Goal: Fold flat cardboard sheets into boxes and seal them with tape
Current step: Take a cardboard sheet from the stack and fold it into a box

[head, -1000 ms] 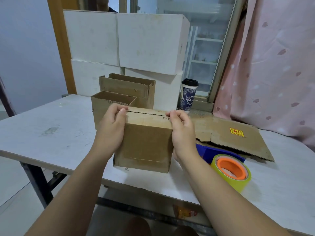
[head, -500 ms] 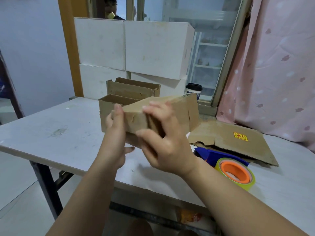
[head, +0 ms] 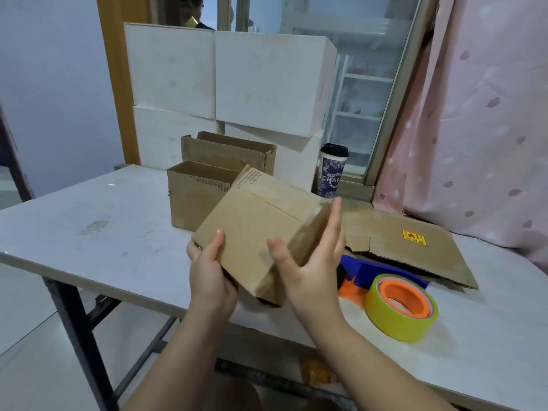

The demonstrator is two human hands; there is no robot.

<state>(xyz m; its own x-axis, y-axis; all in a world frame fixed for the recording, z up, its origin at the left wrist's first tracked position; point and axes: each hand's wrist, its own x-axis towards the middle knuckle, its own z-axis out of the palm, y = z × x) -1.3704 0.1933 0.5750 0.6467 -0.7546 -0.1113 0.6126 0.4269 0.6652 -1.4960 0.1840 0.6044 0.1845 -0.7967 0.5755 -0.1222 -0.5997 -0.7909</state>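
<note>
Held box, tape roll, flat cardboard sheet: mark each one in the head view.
held box (head: 255, 229): head view, on its broad upper face, near the middle.
tape roll (head: 388, 320): head view, on its yellow outer wall.
flat cardboard sheet (head: 415, 259): head view, on bare brown card below the yellow label.

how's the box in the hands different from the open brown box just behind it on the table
The held box has its flaps closed, with a seam across its face; the open box has its top open and shows its inside. The held box is tilted, gripped by the left hand with the right hand flat against its side; the open box stands upright on the table, untouched. Both are plain brown cardboard.
</note>
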